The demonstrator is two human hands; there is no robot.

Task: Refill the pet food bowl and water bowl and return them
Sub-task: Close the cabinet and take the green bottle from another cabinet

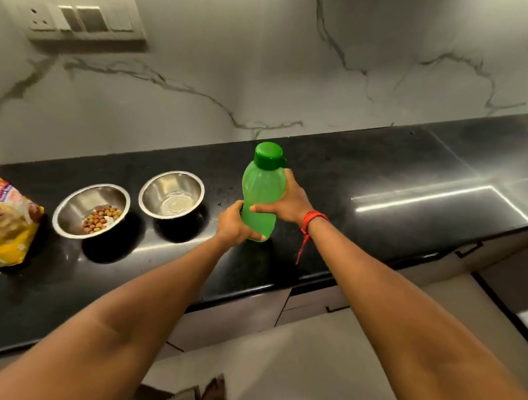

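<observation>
1. Both your hands are closed around the bottle (261, 196). Your right hand (287, 201) wraps its middle from the right, thumb lying across the front. Your left hand (234, 224) grips the lower part from the left, with fingers curled round near the base.
2. The bottle is translucent green and nearly upright, and its darker green cap (268, 155) is on. It is about midway along the black tabletop (365, 174), between the front and back edges. You cannot tell whether its base rests on the surface.
3. The water bowl (165, 188), steel, stands just left of your left hand, nearer the back edge. Whether it holds any water cannot be made out.
4. The food bowl (82, 199), also steel, sits just left of the water bowl and slightly nearer the front edge. A small heap of kibble (101, 219) lies in its bottom.
5. A yellow food bag (4, 223) lies at the left edge, near the food bowl but apart from it.
6. A red thread (312, 220) circles your right wrist, one end hanging down.
</observation>
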